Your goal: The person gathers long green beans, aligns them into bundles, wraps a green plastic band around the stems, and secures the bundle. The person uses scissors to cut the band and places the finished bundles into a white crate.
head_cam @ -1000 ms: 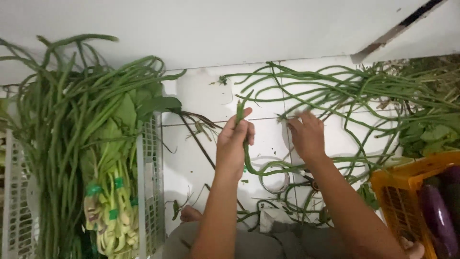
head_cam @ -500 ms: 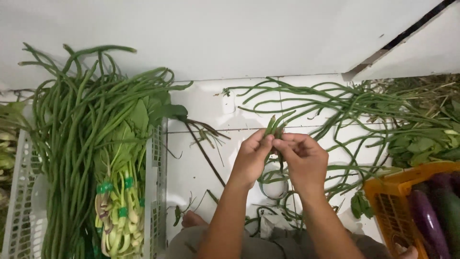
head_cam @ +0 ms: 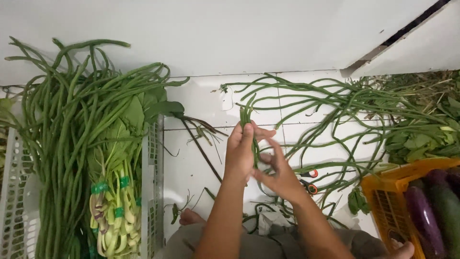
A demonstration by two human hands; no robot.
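Head view: left hand [head_cam: 241,156] grips a thin bunch of yardlong beans [head_cam: 247,116], right hand [head_cam: 280,175] half-open beneath; loose pods could slip free.

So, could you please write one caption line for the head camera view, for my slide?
Left hand grips a small bunch of long beans upright; right hand touches it below, above the white tiled floor.

Thin green long beans [head_cam: 246,116], upright, seemingly bunched.
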